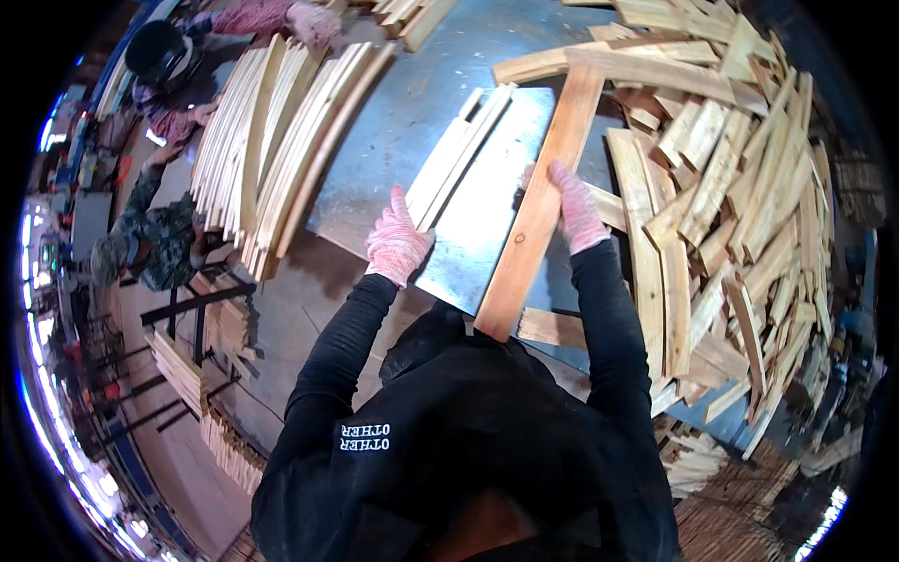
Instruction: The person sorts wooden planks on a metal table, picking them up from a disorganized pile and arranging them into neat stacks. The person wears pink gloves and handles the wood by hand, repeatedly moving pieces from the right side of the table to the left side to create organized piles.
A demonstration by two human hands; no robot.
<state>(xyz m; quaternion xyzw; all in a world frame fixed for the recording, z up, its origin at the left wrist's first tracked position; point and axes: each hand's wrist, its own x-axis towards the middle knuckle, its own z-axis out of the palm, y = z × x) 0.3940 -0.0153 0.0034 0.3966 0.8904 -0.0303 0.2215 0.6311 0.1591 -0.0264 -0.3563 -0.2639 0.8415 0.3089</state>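
Both my hands wear pink-and-white knit gloves. My right hand [576, 208] is closed around a long reddish-brown wooden board [526, 239], with fingertips showing past its far side. That board slants across the right edge of a shiny metal plate [498, 178]. Pale wooden strips [459, 155] lie side by side along the plate's left part. Over their near end rests my left hand [398, 242], its index finger stretched out along the wood and its other fingers partly bent. Its palm side is hidden.
Loose boards [721, 187] lie in a large jumbled heap on the right. Stacked pale strips [300, 140] stand at the table's left, where a person in camouflage clothing [164, 234] and another with pink sleeves [253, 17] are. The blue-grey metal table [389, 112] ends close to me.
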